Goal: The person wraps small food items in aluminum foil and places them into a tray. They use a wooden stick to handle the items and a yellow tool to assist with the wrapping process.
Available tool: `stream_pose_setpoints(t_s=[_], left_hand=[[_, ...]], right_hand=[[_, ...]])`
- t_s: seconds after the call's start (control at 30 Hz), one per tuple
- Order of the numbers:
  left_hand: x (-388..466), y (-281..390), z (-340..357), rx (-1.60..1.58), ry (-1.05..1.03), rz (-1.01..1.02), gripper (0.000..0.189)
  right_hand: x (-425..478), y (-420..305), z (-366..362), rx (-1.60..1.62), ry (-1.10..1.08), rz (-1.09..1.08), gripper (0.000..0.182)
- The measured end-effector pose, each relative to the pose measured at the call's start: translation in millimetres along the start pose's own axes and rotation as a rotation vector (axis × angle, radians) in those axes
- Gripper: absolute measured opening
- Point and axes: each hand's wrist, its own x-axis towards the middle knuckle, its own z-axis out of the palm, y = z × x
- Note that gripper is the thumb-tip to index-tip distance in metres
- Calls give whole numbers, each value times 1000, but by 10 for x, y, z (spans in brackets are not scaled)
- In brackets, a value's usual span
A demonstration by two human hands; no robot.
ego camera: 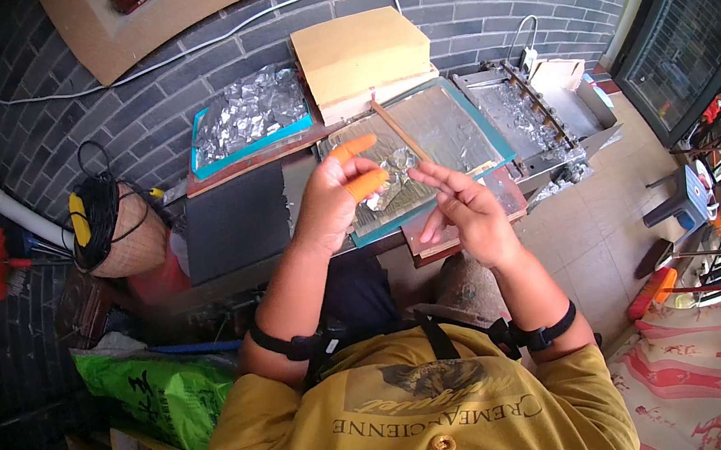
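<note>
Orange finger cots cover the thumb and index finger of my left hand [328, 195]. Its thumb tip meets the edge of a crumpled piece of silver foil [392, 183]; whether the curled fingers beneath grip it is hidden. My right hand [471, 210] has two fingers stretched to the foil's right edge and its lower fingers spread, with nothing visible in it. Under both hands lies a teal-edged board [493, 146] with a grey, creased sheet [448, 114] on top. A flat wooden stick [401, 129] slants across the sheet, its near end close to my right fingertips.
Behind the board stands a cardboard box [362, 54]. Foil scraps fill a teal tray [251, 120] at the back left. A metal frame with foil bits [516, 109] sits to the right. A basket of black cable [122, 229] and a green sack [157, 395] are at left.
</note>
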Motion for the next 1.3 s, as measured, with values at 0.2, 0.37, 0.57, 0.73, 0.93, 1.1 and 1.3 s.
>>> stream_pose_setpoints(t_s=[0.2, 0.37, 0.57, 0.73, 0.93, 1.1, 1.3], left_hand=[[-1, -55, 97, 108, 25, -31, 51], [3, -223, 178, 156, 58, 58, 53], [17, -280, 125, 139, 103, 112, 52], [150, -169, -246, 205, 253, 119, 50], [957, 141, -1316, 559, 705, 345, 51], [1123, -39, -1562, 967, 662, 337, 55], [635, -300, -1021, 832, 426, 274, 68]], right_hand=[[23, -55, 19, 202, -42, 31, 42], [5, -13, 102, 52, -23, -4, 43], [-25, -69, 136, 120, -55, 44, 44], [-160, -130, 97, 6, -104, 109, 43], [-525, 348, -139, -234, -526, 476, 30], [-594, 1183, -752, -978, -883, 179, 27], [-831, 1824, -1451, -1013, -918, 321, 27]])
